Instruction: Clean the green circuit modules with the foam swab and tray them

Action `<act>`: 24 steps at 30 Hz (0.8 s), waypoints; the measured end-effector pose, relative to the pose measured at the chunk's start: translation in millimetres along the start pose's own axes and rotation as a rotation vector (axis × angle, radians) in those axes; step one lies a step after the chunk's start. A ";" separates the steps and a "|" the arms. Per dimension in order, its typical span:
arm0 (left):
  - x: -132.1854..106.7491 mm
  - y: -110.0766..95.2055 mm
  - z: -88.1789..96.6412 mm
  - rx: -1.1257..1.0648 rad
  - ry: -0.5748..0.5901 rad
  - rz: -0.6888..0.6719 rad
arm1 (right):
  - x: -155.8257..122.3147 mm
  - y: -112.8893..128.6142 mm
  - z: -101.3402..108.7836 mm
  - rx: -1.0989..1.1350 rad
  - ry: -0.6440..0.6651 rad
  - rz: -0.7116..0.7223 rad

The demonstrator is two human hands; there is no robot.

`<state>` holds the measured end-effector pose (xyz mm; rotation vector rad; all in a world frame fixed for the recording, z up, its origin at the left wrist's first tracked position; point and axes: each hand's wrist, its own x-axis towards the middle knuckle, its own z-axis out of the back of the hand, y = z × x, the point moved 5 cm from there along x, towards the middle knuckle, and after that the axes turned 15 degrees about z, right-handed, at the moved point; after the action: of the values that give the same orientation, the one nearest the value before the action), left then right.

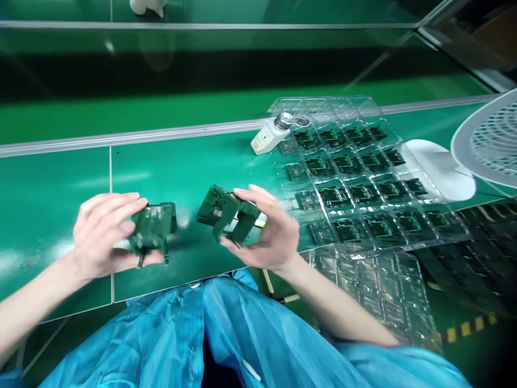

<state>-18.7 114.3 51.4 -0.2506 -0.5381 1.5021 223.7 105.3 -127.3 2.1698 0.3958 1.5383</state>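
head view: the green bench (202, 161) runs wide, with bare room left of the clear tray (404, 245) of boards at the right. near its front edge the left hand (105, 231) is closed around one dark green circuit board (155, 229); the right hand (269, 234) pinches a second board (228, 213), tilted, the two apart.

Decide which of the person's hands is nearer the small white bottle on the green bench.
Right. The right hand, gripping a green circuit board, is directly in front of the white bottle; the left hand, gripping another board, is much farther left.
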 end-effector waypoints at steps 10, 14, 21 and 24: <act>-28.5 6.3 -78.8 -1.178 0.102 0.947 | -32.3 -20.6 -99.0 1.360 -0.878 -1.392; -33.8 13.6 -91.0 -1.373 0.052 1.049 | -34.0 -17.1 -108.0 1.446 -0.956 -1.433; -37.4 10.9 -95.8 -1.448 -0.014 1.102 | -29.5 -15.6 -109.7 1.467 -0.918 -1.370; -33.1 14.1 -93.2 -1.366 0.005 1.062 | -33.3 -19.2 -109.9 1.350 -0.862 -1.305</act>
<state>14.6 98.5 -41.4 -1.8142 -1.5254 1.8499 109.5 127.2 -133.7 2.0091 2.2620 -0.6123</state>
